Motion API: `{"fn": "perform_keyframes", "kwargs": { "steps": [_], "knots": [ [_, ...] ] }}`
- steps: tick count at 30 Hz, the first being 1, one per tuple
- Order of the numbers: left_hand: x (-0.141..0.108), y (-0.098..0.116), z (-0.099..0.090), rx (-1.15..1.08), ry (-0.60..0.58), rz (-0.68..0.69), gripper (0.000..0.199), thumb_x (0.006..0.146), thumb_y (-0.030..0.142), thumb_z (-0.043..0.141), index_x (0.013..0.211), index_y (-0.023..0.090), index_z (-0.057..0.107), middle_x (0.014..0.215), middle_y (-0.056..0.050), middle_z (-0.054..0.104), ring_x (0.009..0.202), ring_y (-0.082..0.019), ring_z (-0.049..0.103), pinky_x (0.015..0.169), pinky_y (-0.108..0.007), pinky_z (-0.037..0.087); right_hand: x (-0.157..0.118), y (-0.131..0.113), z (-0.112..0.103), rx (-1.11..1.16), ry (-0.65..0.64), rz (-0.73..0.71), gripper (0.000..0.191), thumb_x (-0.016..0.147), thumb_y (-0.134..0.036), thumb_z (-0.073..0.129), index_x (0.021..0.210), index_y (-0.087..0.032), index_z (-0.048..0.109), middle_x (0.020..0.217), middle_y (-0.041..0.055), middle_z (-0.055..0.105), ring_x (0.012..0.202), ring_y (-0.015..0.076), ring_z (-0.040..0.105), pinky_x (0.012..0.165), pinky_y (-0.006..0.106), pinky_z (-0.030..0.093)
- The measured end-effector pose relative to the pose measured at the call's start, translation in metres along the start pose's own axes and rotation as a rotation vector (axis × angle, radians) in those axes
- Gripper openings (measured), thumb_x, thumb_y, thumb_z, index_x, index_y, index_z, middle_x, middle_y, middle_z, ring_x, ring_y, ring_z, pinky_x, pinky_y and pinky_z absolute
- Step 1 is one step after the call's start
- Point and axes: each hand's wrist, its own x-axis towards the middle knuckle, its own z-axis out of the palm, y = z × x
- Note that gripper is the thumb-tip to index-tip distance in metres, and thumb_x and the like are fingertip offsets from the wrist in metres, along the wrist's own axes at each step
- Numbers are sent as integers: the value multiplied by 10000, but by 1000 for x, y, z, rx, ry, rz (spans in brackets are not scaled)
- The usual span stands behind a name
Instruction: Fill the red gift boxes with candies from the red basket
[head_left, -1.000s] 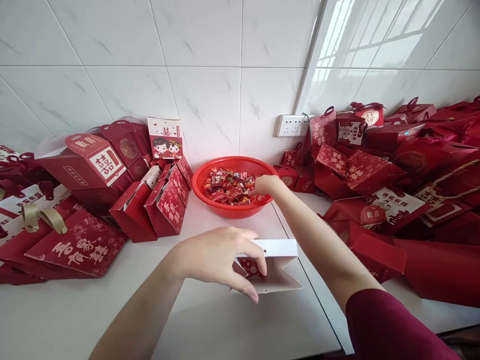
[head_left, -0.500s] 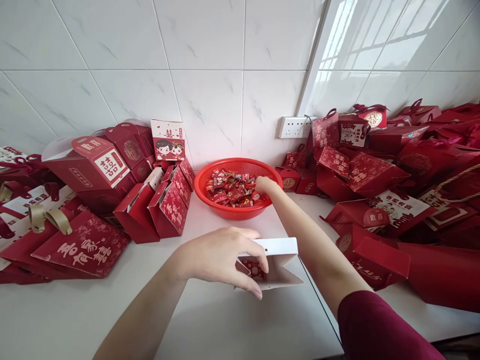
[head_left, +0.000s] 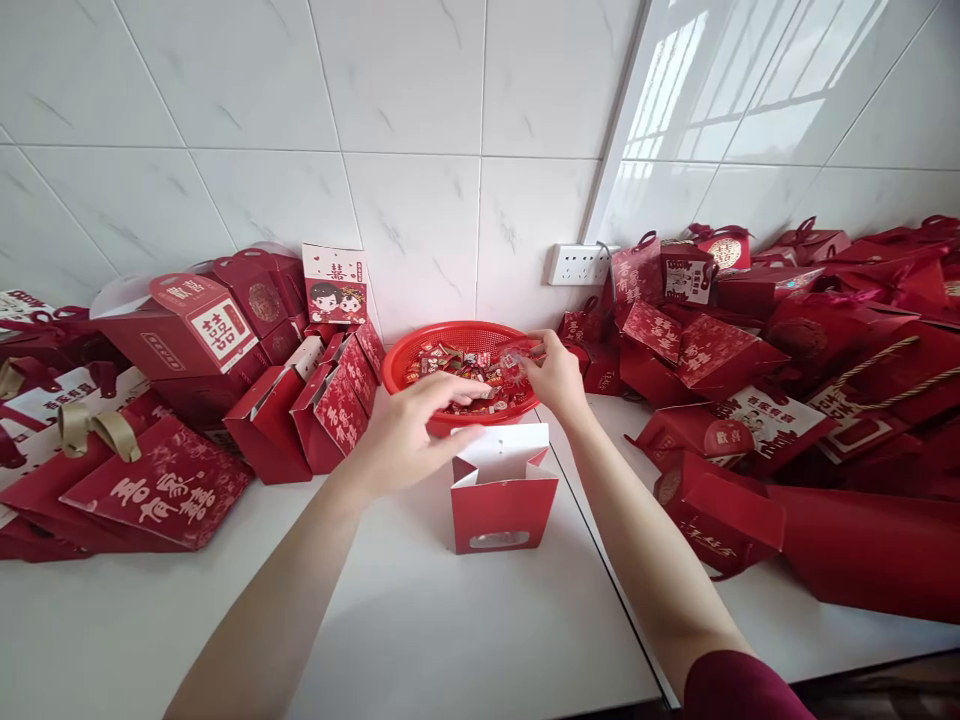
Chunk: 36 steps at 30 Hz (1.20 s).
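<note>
A red paper box (head_left: 504, 510) stands upright on the white table, its top open and a small clear window low on its front. Behind it is a red plastic basket (head_left: 405, 360) holding wrapped candies (head_left: 454, 362). My left hand (head_left: 409, 425) reaches over the box's back left corner toward the basket, fingers apart and no object visible in them. At the basket's right rim my right hand (head_left: 553, 375) is closed on a small clear and red wrapped packet (head_left: 516, 368).
Several red boxes (head_left: 330, 400) and bags (head_left: 161, 485) stand at the left. Many more red boxes (head_left: 705, 350) are heaped at the right. A white power strip (head_left: 581, 264) is on the tiled wall. A dark seam crosses the table right of the box.
My left hand has moved off the box toward the basket. The box now stands upright with its red front showing. My right hand has lifted out of the candies with a packet.
</note>
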Motion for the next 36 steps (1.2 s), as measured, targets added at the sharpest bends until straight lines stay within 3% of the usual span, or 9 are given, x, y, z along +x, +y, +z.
{"fn": "perform_keyframes", "kwargs": {
  "steps": [3, 7, 11, 16, 20, 23, 25, 32, 36],
  "knots": [
    [5, -13, 1, -74, 168, -152, 372, 892, 392, 622, 1220, 221, 586, 1123, -60, 673, 1042, -182, 639, 917, -312, 512, -14, 0, -9, 298, 74, -82, 375, 890, -332, 545, 1245, -224, 492, 1038, 62, 678, 839, 182, 648, 741, 314, 500],
    [11, -27, 7, -187, 203, -318, 406, 859, 471, 646, 1162, 201, 631, 1097, -78, 688, 1045, -206, 638, 884, -310, 510, -29, -12, -18, 690, 4, -172, 417, 825, -371, 657, 1185, -205, 529, 944, 47, 661, 807, 178, 647, 750, 329, 520],
    [10, -23, 14, -179, 156, -283, 333, 836, 495, 664, 958, 190, 716, 981, -62, 727, 938, -214, 660, 836, -304, 503, -49, -32, -35, 918, -121, -250, 408, 841, -390, 673, 1173, -217, 512, 977, 58, 664, 850, 182, 659, 766, 335, 546],
    [6, -12, 17, -381, 115, -239, 294, 846, 445, 669, 909, 164, 727, 921, -67, 729, 908, -223, 660, 812, -305, 503, -65, -47, -50, 1057, -228, -287, 403, 830, -403, 712, 1144, -229, 530, 998, 52, 661, 936, 186, 652, 837, 332, 555],
    [6, -13, 14, -531, 176, -210, 220, 832, 380, 703, 838, 162, 734, 843, -44, 712, 862, -190, 638, 794, -278, 486, -66, -49, -52, 1108, -427, -220, 381, 827, -454, 708, 1095, -220, 572, 941, 31, 643, 818, 156, 626, 656, 267, 568],
    [7, -15, 12, -574, 176, -221, 204, 824, 367, 714, 837, 166, 749, 837, -37, 713, 854, -180, 634, 802, -273, 485, -67, -49, -52, 1078, -529, -206, 316, 835, -490, 685, 902, -187, 629, 821, 4, 557, 747, 130, 569, 622, 249, 561],
    [7, -15, 11, -577, 166, -241, 209, 818, 374, 718, 825, 168, 752, 816, -35, 709, 828, -178, 633, 791, -279, 489, -67, -48, -52, 1041, -513, -206, 343, 835, -509, 677, 792, -175, 611, 749, -12, 495, 682, 111, 521, 613, 240, 540],
    [8, -14, 13, -547, 160, -242, 231, 820, 387, 716, 765, 163, 721, 778, -23, 684, 779, -158, 612, 741, -257, 479, -67, -49, -55, 929, -425, -263, 424, 832, -555, 661, 680, -174, 552, 665, -27, 423, 592, 95, 404, 554, 232, 417],
    [7, -13, 11, -482, 88, -276, 260, 846, 421, 681, 863, 165, 722, 849, -39, 694, 821, -177, 622, 758, -273, 475, -66, -49, -51, 970, -364, -233, 407, 825, -560, 670, 714, -177, 592, 673, -15, 487, 604, 110, 459, 580, 253, 436]
  ]
}}
